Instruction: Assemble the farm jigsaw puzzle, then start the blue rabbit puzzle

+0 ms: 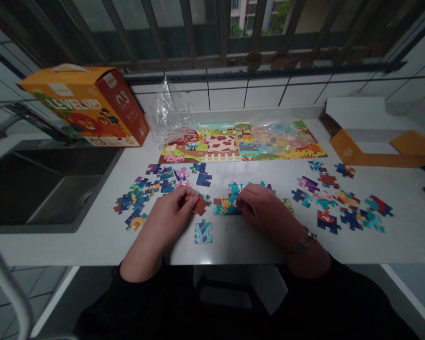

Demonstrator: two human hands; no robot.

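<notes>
Between the thumb and fingers of my left hand (173, 210) is a brown jigsaw puzzle piece (201, 205) with a dark blue edge. It is held just left of a strip of joined puzzle pieces (222, 206), teal with a yellow plant, and a small gap separates the two. My right hand (264, 208) has its fingers curled and pinched on this joined strip, covering much of its middle and right part. One loose light-blue puzzle piece (203, 232) with purple leaf shapes lies nearer me, below my left fingertips.
Loose pieces lie in a left cluster (138, 192) and a right cluster (350, 218). Farther back are finished farm-picture puzzles (219, 144) with clear plastic wrap (170, 111) over parts. An orange box (88, 106) stands beside the sink (53, 189); an opened box (375, 146) lies right.
</notes>
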